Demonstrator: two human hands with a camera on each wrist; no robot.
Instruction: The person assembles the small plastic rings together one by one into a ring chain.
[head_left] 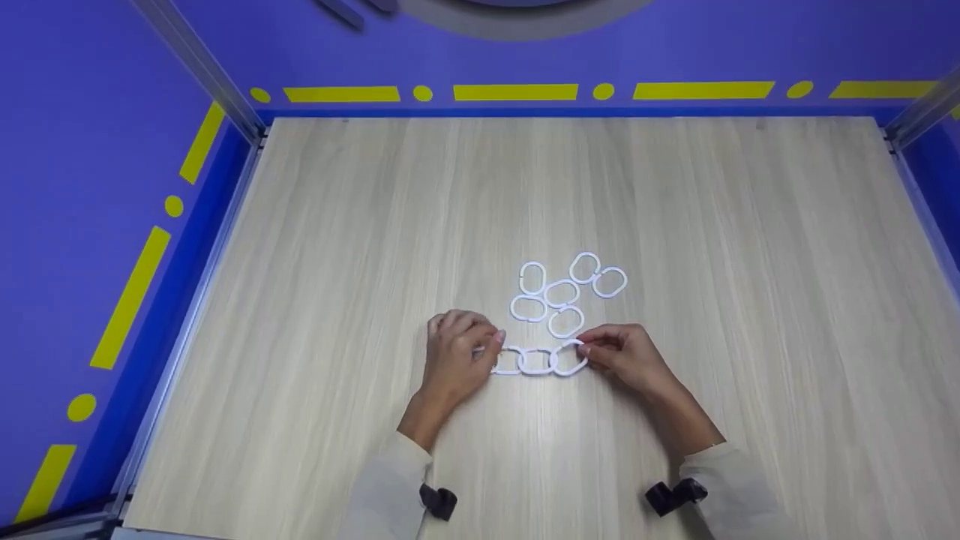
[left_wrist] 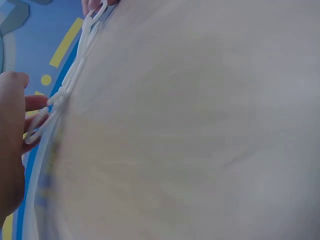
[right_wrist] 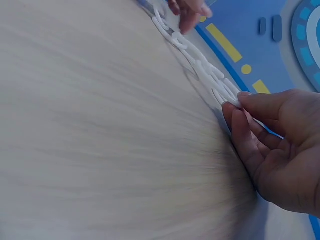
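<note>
A chain of white plastic oval links (head_left: 536, 361) lies across the near middle of the table. At its right end my right hand (head_left: 626, 358) pinches the last link (head_left: 568, 358) between thumb and fingertips. The right wrist view shows that thumb (right_wrist: 260, 102) on top, fingers below. My left hand (head_left: 459, 356) is over the chain's left end, hiding part of it. In the left wrist view its loosely bent fingers (left_wrist: 36, 103) touch the end link (left_wrist: 37, 127), with the thumb off it.
Several loose white links (head_left: 528, 308) with small gaps lie just beyond the chain. Blue panels with yellow marks (head_left: 515, 92) border the wooden table (head_left: 360, 240) at the back and sides. Black wrist mounts (head_left: 439, 501) sit at both sleeves.
</note>
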